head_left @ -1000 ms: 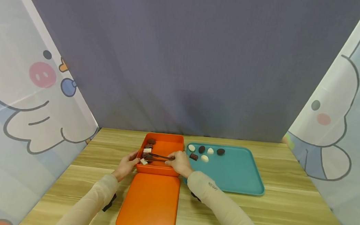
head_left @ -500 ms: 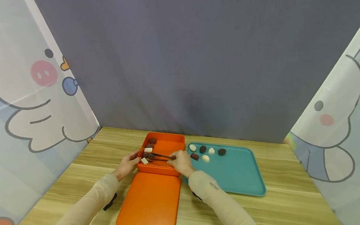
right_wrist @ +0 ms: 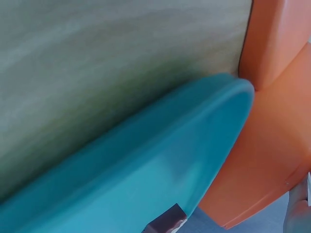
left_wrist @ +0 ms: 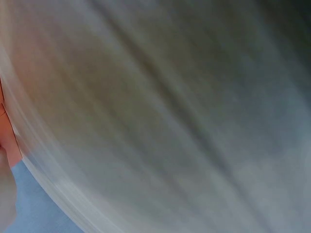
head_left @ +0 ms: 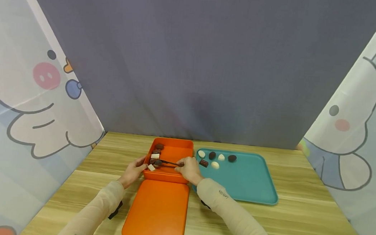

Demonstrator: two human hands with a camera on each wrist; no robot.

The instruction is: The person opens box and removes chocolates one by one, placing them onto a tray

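At the left wall of an orange box, my left hand grips the front left part, its thumb over the rim. My right hand holds dark brown tongs low inside the box. Their tips reach left to a round dark chocolate, and I cannot tell whether they pinch it. Other chocolates line the box's left side: a white block, a tilted white piece and a brown round one. In the left wrist view, sleeve cloth hides most of the scene.
The orange lid lies flat in front of the box. Close on the right stands a teal tray with several chocolates, among them a dark block and a white oval. A grey curtain hangs behind the wooden table.
The tongs have shifted slightly at the tips, and the round dark chocolate beside them shows more plainly. Both hands stay nearly where they were; the view has drifted a little.
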